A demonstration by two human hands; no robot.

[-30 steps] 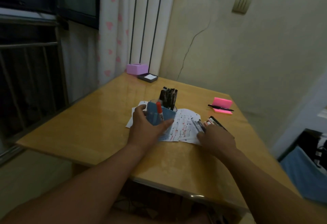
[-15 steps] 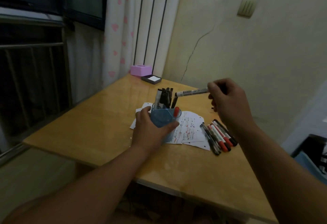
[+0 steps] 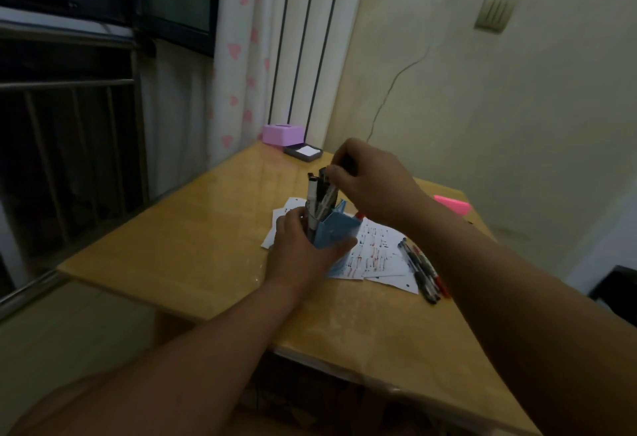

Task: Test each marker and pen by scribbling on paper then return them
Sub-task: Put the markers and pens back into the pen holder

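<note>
Fingertips (image 3: 333, 172) of the right hand (image 3: 372, 187) pinch the top of a marker (image 3: 328, 195), likely light and rigid; left hand (image 3: 300, 256) grips the holder (image 3: 336, 233).

Head-worn view, close, forward-down over table (image 3: 193, 249).

Our right hand (image 3: 372, 187) has left the loose pens (image 3: 418, 265) at the near right of the table (image 3: 193, 246), where it lay a second ago, and has carried one marker (image 3: 326, 198) up and to the left. Half a second ago we held it level above the holder (image 3: 336, 230). Now it points steeply down, its lower end among the others there, with our fingers (image 3: 336, 172) pinching its top.
</note>
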